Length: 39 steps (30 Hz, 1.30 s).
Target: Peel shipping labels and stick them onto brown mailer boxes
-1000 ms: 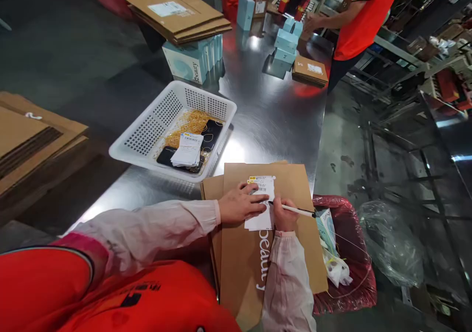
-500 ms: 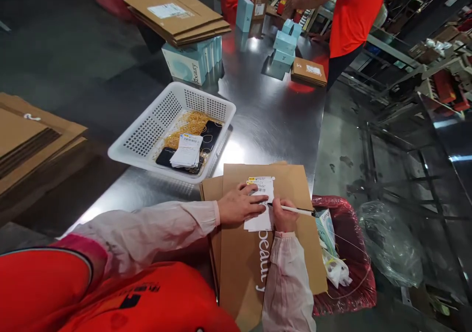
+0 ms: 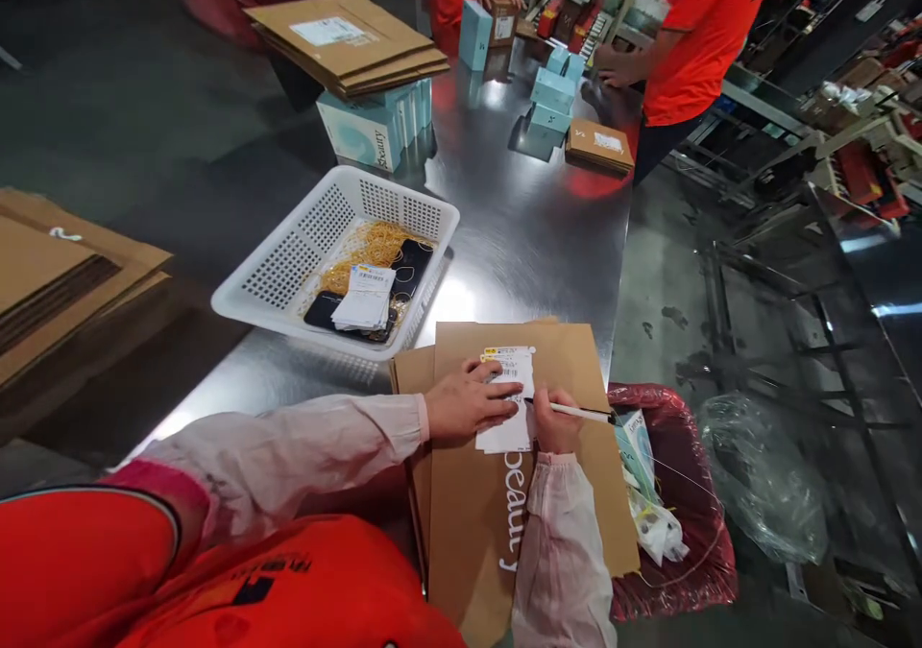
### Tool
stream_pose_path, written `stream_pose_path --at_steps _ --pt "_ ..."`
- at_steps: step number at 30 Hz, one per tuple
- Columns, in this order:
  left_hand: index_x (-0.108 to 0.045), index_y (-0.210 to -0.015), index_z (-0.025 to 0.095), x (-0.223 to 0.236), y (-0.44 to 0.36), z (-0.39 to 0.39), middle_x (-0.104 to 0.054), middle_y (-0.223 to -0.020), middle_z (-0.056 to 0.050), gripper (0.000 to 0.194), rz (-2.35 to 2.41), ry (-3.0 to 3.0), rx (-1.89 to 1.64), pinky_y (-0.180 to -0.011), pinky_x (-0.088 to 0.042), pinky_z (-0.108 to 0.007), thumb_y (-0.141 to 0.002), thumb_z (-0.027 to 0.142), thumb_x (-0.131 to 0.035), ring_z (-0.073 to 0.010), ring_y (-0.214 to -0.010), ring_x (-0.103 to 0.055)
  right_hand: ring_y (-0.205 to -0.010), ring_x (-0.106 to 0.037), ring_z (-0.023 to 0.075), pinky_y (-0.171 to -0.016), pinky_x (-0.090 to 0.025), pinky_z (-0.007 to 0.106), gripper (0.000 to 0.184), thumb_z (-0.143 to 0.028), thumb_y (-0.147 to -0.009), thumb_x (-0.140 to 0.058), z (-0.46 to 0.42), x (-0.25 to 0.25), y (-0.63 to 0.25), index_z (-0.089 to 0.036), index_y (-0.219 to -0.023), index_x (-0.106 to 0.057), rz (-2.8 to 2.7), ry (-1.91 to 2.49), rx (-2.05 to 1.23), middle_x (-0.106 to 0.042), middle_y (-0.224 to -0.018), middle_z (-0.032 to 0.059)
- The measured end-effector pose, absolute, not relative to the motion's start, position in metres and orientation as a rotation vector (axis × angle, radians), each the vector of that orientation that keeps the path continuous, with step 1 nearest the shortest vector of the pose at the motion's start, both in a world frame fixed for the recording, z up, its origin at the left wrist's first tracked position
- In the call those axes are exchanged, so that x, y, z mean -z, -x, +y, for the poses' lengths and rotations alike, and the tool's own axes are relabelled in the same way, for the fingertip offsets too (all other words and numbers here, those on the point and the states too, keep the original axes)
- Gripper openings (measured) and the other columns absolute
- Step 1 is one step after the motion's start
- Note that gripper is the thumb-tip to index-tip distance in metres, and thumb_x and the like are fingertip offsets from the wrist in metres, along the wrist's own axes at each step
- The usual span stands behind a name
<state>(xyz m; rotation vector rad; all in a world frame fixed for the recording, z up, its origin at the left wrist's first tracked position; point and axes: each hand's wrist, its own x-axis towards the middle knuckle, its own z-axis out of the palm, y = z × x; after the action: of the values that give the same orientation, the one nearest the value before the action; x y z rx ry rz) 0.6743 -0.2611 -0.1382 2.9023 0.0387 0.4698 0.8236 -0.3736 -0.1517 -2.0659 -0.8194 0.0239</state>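
Observation:
A white label slip (image 3: 513,372) lies on a flat brown cardboard box (image 3: 569,494) printed "beauty", at the near edge of the steel table (image 3: 525,235). My left hand (image 3: 467,401) rests on the slip with fingers stretched flat, pinning it down. My right hand (image 3: 553,424) is closed around a white pen (image 3: 580,413), its tip touching the slip's right edge. Both arms wear pale pink sleeves.
A white perforated basket (image 3: 288,259) holds rubber bands, dark items and paper slips. Flat cartons are stacked at left (image 3: 50,264) and on light blue boxes (image 3: 375,125) farther back. A red-lined bin (image 3: 677,494) stands right of the table. People in orange shirts (image 3: 691,43) work at the far end.
My hands, the pen and the slip have hardly moved. At the far end a person in orange has shifted an arm over the blue boxes; the view tilted slightly.

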Motion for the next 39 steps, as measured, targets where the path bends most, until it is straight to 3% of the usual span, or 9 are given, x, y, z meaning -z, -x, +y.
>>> stream_pose_path --at_steps 7,14,17,20,28,39 --pt "-0.066 -0.102 0.032 0.140 -0.673 -0.261 -0.062 -0.129 0.006 0.019 0.027 -2.871 -0.585 -0.089 -0.026 -0.043 -0.094 0.039 -0.051 -0.0269 -0.116 -0.044 -0.036 -0.032 0.0079 -0.040 -0.029 0.024 0.051 -0.053 -0.072 -0.056 -0.378 0.147 -0.829 -0.023 -0.041 -0.028 -0.712 1.922 -0.184 -0.034 -0.036 -0.0065" --pt "-0.065 -0.073 0.021 0.133 -0.637 -0.276 -0.068 -0.109 0.000 0.023 -0.136 -2.837 -0.609 -0.094 -0.026 -0.043 -0.091 0.034 -0.056 -0.0207 -0.109 -0.051 -0.038 -0.037 0.0096 -0.042 -0.033 0.026 0.054 -0.061 -0.073 -0.060 -0.381 0.145 -0.822 -0.022 -0.042 -0.038 -0.544 1.892 -0.146 -0.040 -0.037 -0.0045" --pt "-0.068 -0.095 0.024 0.135 -0.640 -0.277 -0.064 -0.120 -0.005 0.018 0.063 -2.846 -0.653 -0.094 -0.030 -0.040 -0.092 0.035 -0.054 -0.0226 -0.114 -0.049 -0.042 -0.041 0.0104 -0.047 -0.035 0.026 0.054 -0.063 -0.076 -0.058 -0.375 0.144 -0.817 -0.021 -0.044 -0.045 -0.632 1.976 0.029 -0.047 -0.042 -0.0017" --pt "-0.064 -0.114 0.032 0.141 -0.654 -0.273 -0.057 -0.133 -0.006 0.026 0.204 -2.893 -0.662 -0.091 -0.032 -0.042 -0.093 0.038 -0.051 -0.0271 -0.119 -0.045 -0.042 -0.042 0.0104 -0.046 -0.034 0.026 0.055 -0.064 -0.075 -0.056 -0.364 0.144 -0.814 -0.020 -0.044 -0.047 -0.699 1.986 -0.034 -0.049 -0.042 -0.0012" --pt "-0.065 -0.114 0.036 0.147 -0.661 -0.265 -0.056 -0.134 -0.002 0.026 0.131 -2.896 -0.593 -0.088 -0.031 -0.044 -0.093 0.038 -0.049 -0.0292 -0.119 -0.043 -0.038 -0.033 0.0087 -0.043 -0.030 0.025 0.056 -0.058 -0.076 -0.055 -0.360 0.142 -0.820 -0.022 -0.038 -0.034 -0.726 2.015 -0.070 -0.039 -0.036 -0.0037" --pt "-0.065 -0.113 0.035 0.145 -0.661 -0.267 -0.057 -0.134 -0.002 0.026 0.152 -2.873 -0.611 -0.088 -0.031 -0.045 -0.094 0.037 -0.048 -0.0298 -0.119 -0.044 -0.040 -0.037 0.0095 -0.045 -0.032 0.025 0.053 -0.056 -0.079 -0.052 -0.363 0.151 -0.823 -0.022 -0.041 -0.038 -0.823 2.028 -0.086 -0.043 -0.039 -0.0029"
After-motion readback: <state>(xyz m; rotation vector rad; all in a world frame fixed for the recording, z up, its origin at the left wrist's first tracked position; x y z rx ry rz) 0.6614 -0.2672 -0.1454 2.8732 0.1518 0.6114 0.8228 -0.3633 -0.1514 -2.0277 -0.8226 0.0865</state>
